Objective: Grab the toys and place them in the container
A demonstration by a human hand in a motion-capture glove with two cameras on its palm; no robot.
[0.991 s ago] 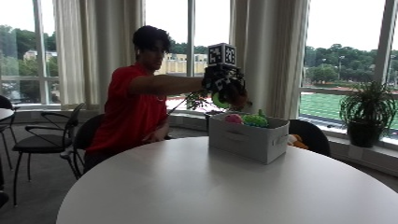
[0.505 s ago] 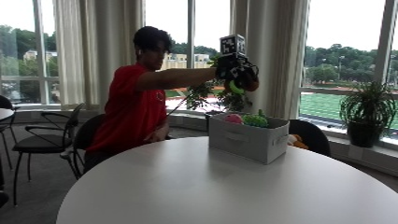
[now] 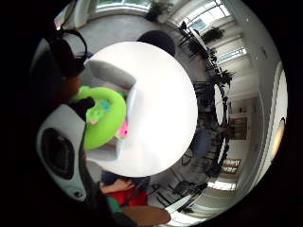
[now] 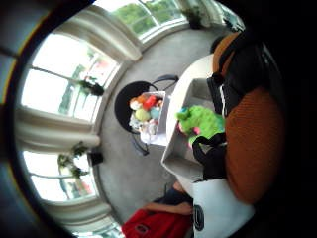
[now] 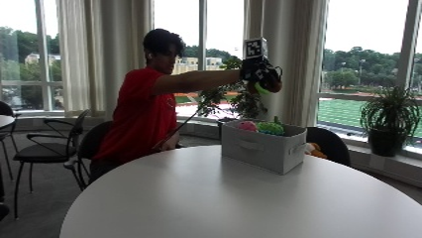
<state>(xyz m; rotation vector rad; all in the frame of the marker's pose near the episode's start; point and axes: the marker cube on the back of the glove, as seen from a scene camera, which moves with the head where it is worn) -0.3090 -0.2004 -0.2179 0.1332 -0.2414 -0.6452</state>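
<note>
Windows w/ curtains run behind a round white table (image 5: 217, 198); a person in a red shirt sits on the far side, right arm stretched out high over a grey fabric box (image 5: 264, 145) near the table's back edge.

Gloved right hand (image 5: 262, 75) is curled round a toy (image 5: 262, 89), a green-and-brownish soft thing. Only a bit of green shows under the fingers in outside view; the thumb-side palm view shows a big brown-orange mass right at the palm. Hand and toy sit well above the box, approx. over its far end. Below, inside the box, a bright green plush (image 3: 102, 116) w/ a pink bit lies on top, plus a pink toy (image 5: 247, 126) beside it.

Vs. a sec ago: hand has gone up, from just above the box rim to well clear of it. Toy not released yet, so prob. lining up a drop, not a placed set-down.

Room: box mouth is open but already fairly full, so the toy may land on the pile, maybe roll toward the rim. Lots of bare table in front; nothing near the arm's path. More toys sit in a bin (image 4: 148, 116) on a chair beyond the table.
</note>
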